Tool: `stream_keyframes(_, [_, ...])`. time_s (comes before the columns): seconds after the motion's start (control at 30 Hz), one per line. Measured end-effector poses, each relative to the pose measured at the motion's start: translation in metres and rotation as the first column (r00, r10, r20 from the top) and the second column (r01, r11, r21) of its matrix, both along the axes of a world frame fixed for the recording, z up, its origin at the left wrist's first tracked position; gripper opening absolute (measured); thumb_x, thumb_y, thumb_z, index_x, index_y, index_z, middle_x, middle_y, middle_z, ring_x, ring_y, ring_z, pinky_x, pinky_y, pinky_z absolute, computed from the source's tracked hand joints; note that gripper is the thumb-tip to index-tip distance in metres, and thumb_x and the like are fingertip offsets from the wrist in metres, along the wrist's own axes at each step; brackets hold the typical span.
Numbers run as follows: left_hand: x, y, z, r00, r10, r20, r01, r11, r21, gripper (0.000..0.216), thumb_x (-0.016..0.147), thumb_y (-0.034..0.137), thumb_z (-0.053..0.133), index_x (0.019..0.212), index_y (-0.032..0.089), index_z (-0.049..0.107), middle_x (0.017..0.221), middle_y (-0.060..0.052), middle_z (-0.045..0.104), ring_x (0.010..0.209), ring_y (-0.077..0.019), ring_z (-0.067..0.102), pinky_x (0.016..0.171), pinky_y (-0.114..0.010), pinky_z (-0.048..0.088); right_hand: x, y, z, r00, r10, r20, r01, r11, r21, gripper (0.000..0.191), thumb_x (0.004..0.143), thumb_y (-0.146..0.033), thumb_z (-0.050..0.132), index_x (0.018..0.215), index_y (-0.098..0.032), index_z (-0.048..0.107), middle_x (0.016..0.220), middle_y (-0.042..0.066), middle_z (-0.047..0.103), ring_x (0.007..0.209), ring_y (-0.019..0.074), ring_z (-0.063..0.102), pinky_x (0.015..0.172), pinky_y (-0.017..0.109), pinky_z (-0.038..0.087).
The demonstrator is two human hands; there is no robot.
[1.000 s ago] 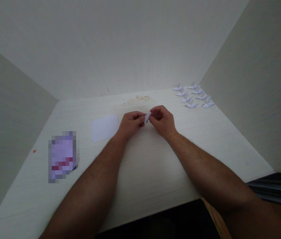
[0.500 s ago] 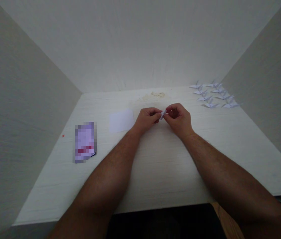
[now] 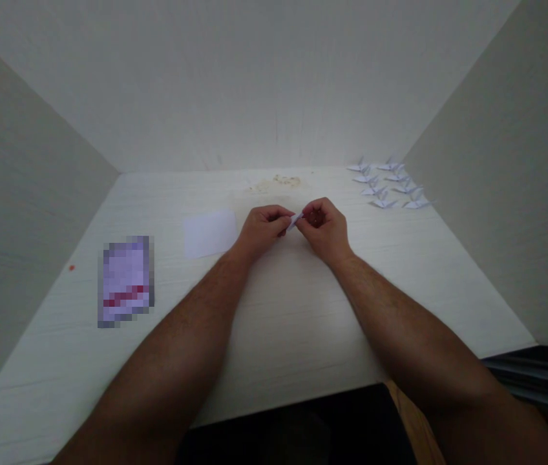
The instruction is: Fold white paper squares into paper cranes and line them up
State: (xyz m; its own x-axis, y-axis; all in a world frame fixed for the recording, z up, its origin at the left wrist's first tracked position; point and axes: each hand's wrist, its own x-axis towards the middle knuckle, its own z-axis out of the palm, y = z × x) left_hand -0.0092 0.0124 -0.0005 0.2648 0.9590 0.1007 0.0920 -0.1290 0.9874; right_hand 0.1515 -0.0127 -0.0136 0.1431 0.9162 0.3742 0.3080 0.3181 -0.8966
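I see both hands' fingers (image 3: pixel 287 221) pinching a folded paper (image 3: pixel 296 221); paper sheet (image 3: pixel 210 233) left, paper cranes (image 3: pixel 389 184) right.

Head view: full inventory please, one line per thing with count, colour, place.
folded paper piece: 1, white, pinched between both hands above the table's middle
paper sheet: 1, white, flat on the table just left of the left hand
paper cranes: a cluster, about eight, exact count unclear, white, far right corner of the table
blurred rectangle: 1, lilac with a red band, near left part of the table, contents unreadable
stain: 1, brownish, far middle of the table by the wall
red speck: 1, left edge of the table
table: 1, white, walled on three sides
left hand: 1, gripping the paper piece
right hand: 1, gripping the paper piece
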Motion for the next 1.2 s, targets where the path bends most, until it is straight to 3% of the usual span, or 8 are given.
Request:
stream_keyframes(0.7, [-0.0007, -0.0018, 0.005, 0.999, 0.018, -0.032, -0.017, 0.999, 0.029, 0.018, 0.072, 0.033, 0.07, 0.073, 0.015, 0.07, 0.051, 0.004, 0.053, 0.048, -0.0081, 0.043, 0.049, -0.022, 0.033, 0.0017, 0.0009, 0.001, 0.999, 0.03, 0.038, -0.03, 1.0, -0.009, 0.009, 0.076, -0.024, 0.067, 0.077, -0.022, 0.058, 0.067, -0.004, 0.061, 0.06, 0.0106, 0.054, 0.058, 0.026, 0.044])
stream_keyframes(0.93, [0.0003, -0.0042, 0.0077, 1.0, -0.016, -0.024, 0.016, 1.0, 0.021, 0.02, 0.071, 0.032, 0.074, 0.076, 0.014, 0.068, 0.056, 0.001, 0.061, 0.05, -0.0089, 0.052, 0.05, -0.022, 0.041, 0.0021, 0.0019, -0.0043, 0.995, 0.015, 0.095, -0.017, 1.0, 0.021, 0.003, 0.079, -0.022, 0.064, 0.078, -0.023, 0.061, 0.072, -0.003, 0.064, 0.067, 0.0125, 0.058, 0.063, 0.028, 0.048])
stream_keyframes(1.2, [0.0001, 0.0003, -0.0004, 0.999, -0.022, 0.03, 0.021, 1.0, 0.021, 0.022, 0.069, 0.032, 0.078, 0.077, 0.016, 0.065, 0.065, 0.0, 0.066, 0.057, -0.0101, 0.059, 0.053, -0.022, 0.05, 0.0004, 0.0013, -0.0025, 0.996, -0.005, 0.09, 0.005, 1.0, 0.005, 0.005, 0.078, -0.024, 0.067, 0.077, -0.022, 0.064, 0.074, -0.001, 0.068, 0.066, 0.0129, 0.061, 0.064, 0.029, 0.052])
